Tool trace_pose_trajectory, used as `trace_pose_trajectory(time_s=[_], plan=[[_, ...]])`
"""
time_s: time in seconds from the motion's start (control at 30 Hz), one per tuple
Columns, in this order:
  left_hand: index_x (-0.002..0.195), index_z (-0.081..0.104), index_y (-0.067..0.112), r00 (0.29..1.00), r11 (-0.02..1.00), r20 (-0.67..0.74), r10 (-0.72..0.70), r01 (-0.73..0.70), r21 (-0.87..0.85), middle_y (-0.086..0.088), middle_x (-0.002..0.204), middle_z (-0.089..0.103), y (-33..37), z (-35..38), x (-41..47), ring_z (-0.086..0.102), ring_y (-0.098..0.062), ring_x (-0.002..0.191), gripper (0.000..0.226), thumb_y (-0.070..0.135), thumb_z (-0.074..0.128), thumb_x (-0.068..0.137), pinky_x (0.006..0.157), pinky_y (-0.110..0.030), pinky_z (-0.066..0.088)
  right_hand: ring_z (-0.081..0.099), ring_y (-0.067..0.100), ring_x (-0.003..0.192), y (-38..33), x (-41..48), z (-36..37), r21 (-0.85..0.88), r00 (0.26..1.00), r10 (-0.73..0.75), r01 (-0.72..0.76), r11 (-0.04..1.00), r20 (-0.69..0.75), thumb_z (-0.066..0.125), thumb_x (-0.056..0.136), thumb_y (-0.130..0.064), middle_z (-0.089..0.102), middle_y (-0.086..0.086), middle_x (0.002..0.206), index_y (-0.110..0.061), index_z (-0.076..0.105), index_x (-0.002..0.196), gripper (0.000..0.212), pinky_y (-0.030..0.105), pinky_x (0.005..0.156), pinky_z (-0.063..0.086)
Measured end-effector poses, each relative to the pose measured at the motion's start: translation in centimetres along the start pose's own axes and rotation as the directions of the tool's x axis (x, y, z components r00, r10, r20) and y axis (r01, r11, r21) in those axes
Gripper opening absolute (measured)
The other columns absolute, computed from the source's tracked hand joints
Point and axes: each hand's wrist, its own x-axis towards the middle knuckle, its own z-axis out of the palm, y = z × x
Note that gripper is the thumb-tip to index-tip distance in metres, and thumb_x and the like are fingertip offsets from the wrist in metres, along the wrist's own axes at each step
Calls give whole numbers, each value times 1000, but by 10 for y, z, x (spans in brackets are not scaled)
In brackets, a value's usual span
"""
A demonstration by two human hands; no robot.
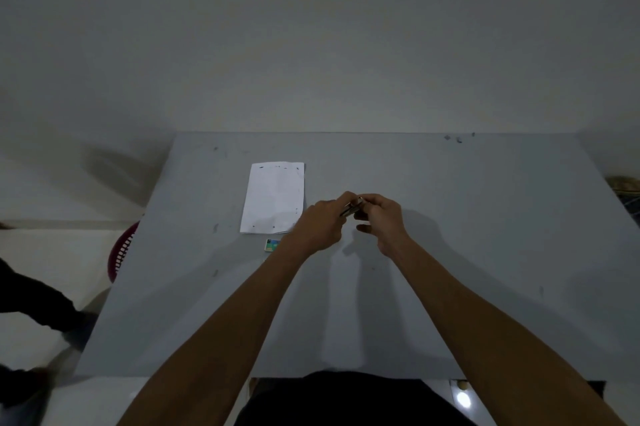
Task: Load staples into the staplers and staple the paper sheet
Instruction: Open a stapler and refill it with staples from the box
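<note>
A small metal stapler (352, 208) is held above the grey table (485, 252), between both hands. My left hand (320, 226) grips its near end. My right hand (382, 221) pinches its far end, fingers curled over it. Most of the stapler is hidden by the fingers, so I cannot tell whether it is open. A white paper sheet (273, 197) lies flat on the table to the left of the hands, with dark staple marks near its edges. A small staple box (272, 245) sits just below the sheet, partly behind my left wrist.
The table's far edge meets a pale wall. A red plastic basket (121, 252) stands on the floor beside the table's left edge. A dark-clothed person's limb (38, 301) shows at the far left. A woven object (625, 184) lies at the table's right edge.
</note>
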Motion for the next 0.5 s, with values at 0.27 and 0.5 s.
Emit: trace_pose_trajectory(time_s=[0.27,0.5], plan=[[115,46,15,998,998,62,26,-22,-56,-4,78,51,-2,-6,10,47,-20,66,28,5,49,89,58,-27,37,64,20,78,1,-1,0,11,1000,4,-4,1000,9,52,92,-4,68,10,89,-5,67,104,19,36,73,57],[102,51,16,994,999,107,37,-33,-41,-5,79,55,-5,-11,10,52,-21,71,13,10,52,90,62,-30,40,63,22,79,7,-5,-3,145,998,62,-65,987,24,53,91,0,67,11,89,-6,66,98,16,31,67,54]])
